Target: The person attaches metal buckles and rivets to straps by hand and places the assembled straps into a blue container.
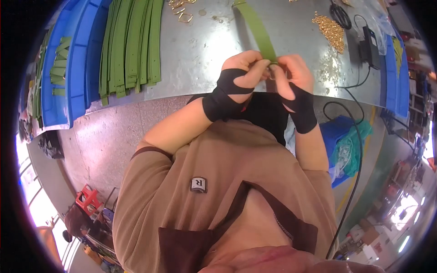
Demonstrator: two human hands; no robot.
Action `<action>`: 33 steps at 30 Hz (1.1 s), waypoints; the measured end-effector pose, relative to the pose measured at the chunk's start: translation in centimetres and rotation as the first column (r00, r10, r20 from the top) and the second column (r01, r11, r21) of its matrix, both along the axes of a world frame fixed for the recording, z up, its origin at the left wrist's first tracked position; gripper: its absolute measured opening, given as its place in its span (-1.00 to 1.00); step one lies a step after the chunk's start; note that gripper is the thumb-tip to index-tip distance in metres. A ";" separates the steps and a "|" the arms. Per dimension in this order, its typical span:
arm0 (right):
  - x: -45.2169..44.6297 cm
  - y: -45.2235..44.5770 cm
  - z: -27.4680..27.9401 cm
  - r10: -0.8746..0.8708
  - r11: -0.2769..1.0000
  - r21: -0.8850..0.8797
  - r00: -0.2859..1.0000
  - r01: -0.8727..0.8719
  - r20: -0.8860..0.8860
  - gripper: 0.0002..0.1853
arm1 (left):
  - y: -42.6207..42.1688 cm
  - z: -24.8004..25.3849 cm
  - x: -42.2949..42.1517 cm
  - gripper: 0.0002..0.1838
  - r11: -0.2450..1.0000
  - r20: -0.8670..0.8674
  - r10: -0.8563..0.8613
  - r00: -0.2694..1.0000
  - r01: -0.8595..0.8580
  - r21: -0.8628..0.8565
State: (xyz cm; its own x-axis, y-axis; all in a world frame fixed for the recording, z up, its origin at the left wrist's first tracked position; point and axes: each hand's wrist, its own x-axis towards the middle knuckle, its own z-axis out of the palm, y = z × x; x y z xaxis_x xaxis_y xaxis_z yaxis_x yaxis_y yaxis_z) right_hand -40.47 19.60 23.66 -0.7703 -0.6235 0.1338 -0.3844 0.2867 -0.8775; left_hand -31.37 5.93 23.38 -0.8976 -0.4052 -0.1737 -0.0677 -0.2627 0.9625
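A green strap [257,29] runs from the far edge of the metal table down to my two hands at the near edge. My left hand [244,73], in a black wrist support, pinches the strap's near end between thumb and fingers. From the other side my right hand [293,79], also in a black support, closes on the same end. A small metal piece [272,65] shows between the fingertips, mostly hidden. Another metal fitting [238,2] sits at the strap's far end.
Stacked green straps [132,50] lie left beside a blue bin [68,68]. Gold rings [185,17] lie at the back; small gold parts [331,32] are piled right. A black adapter [369,48] with its cable and another blue bin [397,86] are farther right.
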 end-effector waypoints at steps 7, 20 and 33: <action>-4.3 -1.6 -1.8 0.156 0.987 0.146 0.514 -0.059 -0.844 -0.82 | -0.9 1.7 1.2 -0.79 0.510 -0.140 -0.195 0.971 -0.022 -0.860; -4.9 -1.5 -1.7 0.279 0.958 0.278 0.478 -0.075 -0.833 -0.82 | -2.0 -2.9 -3.4 -0.57 0.153 -0.024 -0.249 0.968 0.015 -0.988; -13.7 -6.1 -2.1 -0.129 0.988 0.081 0.989 0.134 -0.068 -0.76 | -1.3 -3.1 -3.3 -0.56 0.086 -0.046 -0.240 0.970 -0.025 -0.996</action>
